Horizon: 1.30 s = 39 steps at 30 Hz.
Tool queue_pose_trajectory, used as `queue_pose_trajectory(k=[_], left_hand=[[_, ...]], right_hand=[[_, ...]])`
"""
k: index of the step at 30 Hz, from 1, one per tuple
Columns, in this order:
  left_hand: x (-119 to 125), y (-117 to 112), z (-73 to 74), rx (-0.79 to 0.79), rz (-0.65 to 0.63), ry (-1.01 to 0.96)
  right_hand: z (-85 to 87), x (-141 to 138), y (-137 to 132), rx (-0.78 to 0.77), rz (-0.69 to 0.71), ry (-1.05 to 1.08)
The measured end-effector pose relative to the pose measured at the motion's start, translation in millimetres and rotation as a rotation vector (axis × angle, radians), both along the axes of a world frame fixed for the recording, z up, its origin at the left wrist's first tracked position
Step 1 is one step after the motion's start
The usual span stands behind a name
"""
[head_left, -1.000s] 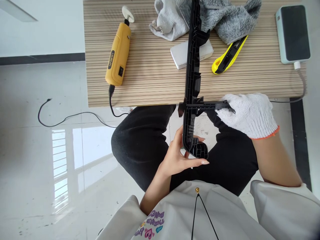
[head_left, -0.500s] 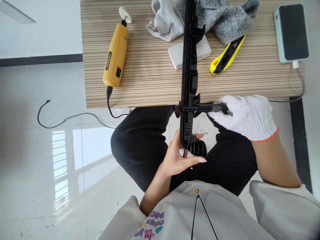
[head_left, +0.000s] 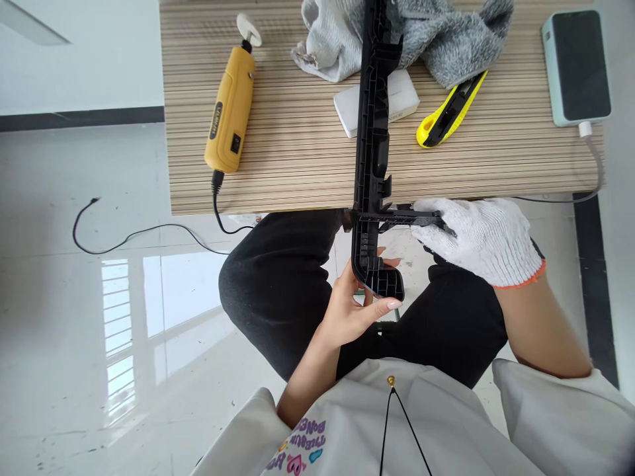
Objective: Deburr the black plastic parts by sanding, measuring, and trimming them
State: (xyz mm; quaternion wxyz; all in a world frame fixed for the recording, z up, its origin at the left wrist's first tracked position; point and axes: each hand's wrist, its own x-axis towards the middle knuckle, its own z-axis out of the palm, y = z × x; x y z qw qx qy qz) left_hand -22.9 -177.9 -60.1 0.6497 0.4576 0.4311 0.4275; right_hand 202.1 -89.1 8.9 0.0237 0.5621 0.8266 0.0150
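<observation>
A long black plastic trim piece [head_left: 368, 152] with ribs and clips reaches from above my lap up over the table. My bare left hand [head_left: 350, 307] is closed around its curved lower end, thumb on the near side and fingers behind. My right hand [head_left: 479, 238], in a white knitted glove with an orange cuff, grips a black caliper [head_left: 397, 217] with fine scale marks. The caliper lies crosswise over the trim piece near the table's front edge, its jaws at the piece's left side. Part of the caliper is hidden in the glove.
On the striped wooden table [head_left: 297, 158] lie a yellow corded rotary tool [head_left: 231, 109], a white box [head_left: 401, 96], a yellow utility knife [head_left: 451, 109], a grey cloth [head_left: 456, 43], a white glove [head_left: 330, 39] and a light-blue power bank [head_left: 578, 69] with a cable. A black cord [head_left: 149, 229] trails at left.
The trim piece has shifted slightly left and up, with my left hand following. My gloved right hand and the caliper have moved a little left, the glove also slightly down.
</observation>
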Motion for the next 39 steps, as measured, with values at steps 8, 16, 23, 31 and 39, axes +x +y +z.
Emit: queue_pose_trajectory(k=[8, 16, 23, 31, 39], left_hand=[[1.2, 0.4, 0.8, -0.004, -0.025, 0.04], [3.1, 1.5, -1.1, -0.064, -0.048, 0.107], [4.5, 4.0, 4.7, -0.13, -0.071, 0.115], [5.2, 8.0, -2.0, -0.119, -0.117, 0.088], [2.7, 8.6, -0.7, -0.154, -0.141, 0.049]], right_hand=[[-3.6, 0.5, 1.3, -0.047, 0.002, -0.073], [-9.4, 5.2, 1.3, 0.164, 0.027, -0.048], [-11.0, 6.0, 2.9, 0.112, 0.052, -0.121], [1.6, 6.1, 9.3, -0.034, -0.046, -0.174], [2.3, 1.2, 7.1, -0.051, -0.107, -0.151]])
